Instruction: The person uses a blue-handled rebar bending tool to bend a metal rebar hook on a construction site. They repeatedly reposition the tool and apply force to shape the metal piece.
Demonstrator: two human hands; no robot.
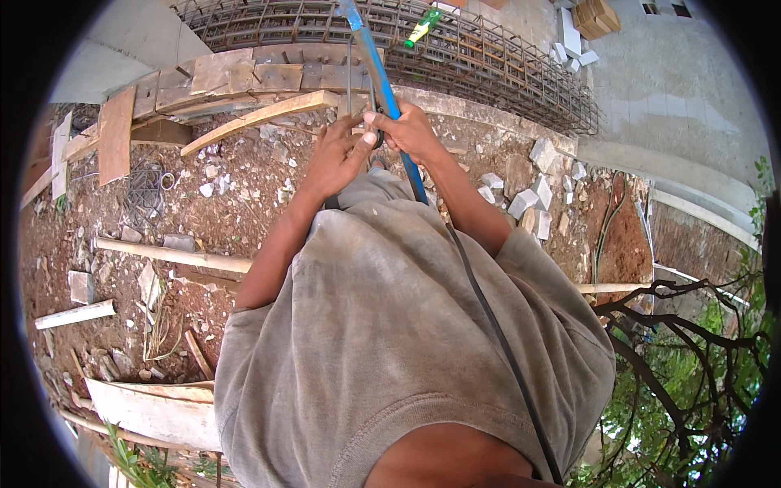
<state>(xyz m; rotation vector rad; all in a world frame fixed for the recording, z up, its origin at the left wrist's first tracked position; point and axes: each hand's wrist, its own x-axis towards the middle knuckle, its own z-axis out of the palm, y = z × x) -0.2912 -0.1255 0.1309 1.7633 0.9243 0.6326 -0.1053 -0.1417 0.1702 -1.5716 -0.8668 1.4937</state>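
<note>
Long blue metal bar (382,81) runs from twelve o'clock down to the hands, the right hand (411,130) wrapped tight around it. The left hand (335,159), at nine o'clock of the right, has its fingers closed on thin dark rebar rods (351,81). A rebar cage (480,57) lies beyond.

A cage of steel mesh (488,57) lies across the top of the frame, with a green bottle (424,27) resting on it. Wooden planks (244,77) are stacked at upper left. White stone chunks (525,199) scatter over the reddish soil (203,211) right of centre. Bare dark branches (675,325) and green leaves fill the lower right.
</note>
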